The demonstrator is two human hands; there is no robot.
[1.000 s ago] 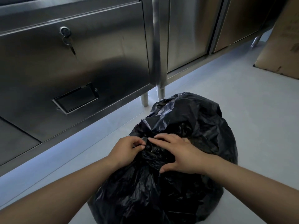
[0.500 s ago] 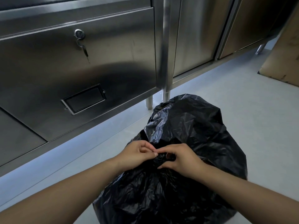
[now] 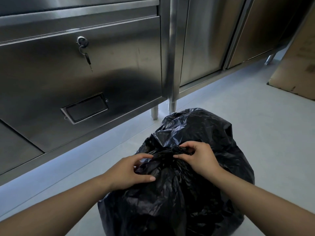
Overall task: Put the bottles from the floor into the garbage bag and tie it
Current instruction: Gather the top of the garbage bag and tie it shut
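A full black garbage bag (image 3: 196,198) stands on the pale floor in front of me. Its top is gathered into a twisted knot (image 3: 167,151) between my hands. My left hand (image 3: 129,171) pinches the plastic on the left of the knot, thumb and fingers closed on it. On the knot's right side, my right hand (image 3: 199,158) grips the twisted end with its fingertips. No bottles show on the floor; whatever is in the bag is hidden.
Stainless steel cabinets (image 3: 119,68) run along the left and back, with a key (image 3: 87,57) hanging in a lock and short legs (image 3: 172,106) just behind the bag. A cardboard box (image 3: 296,65) leans at the far right. Pale floor (image 3: 255,116) lies to the right.
My hands have drawn slightly apart, pulling the gathered plastic into a tighter knot. The right hand moved up and right; the view shifted a little.
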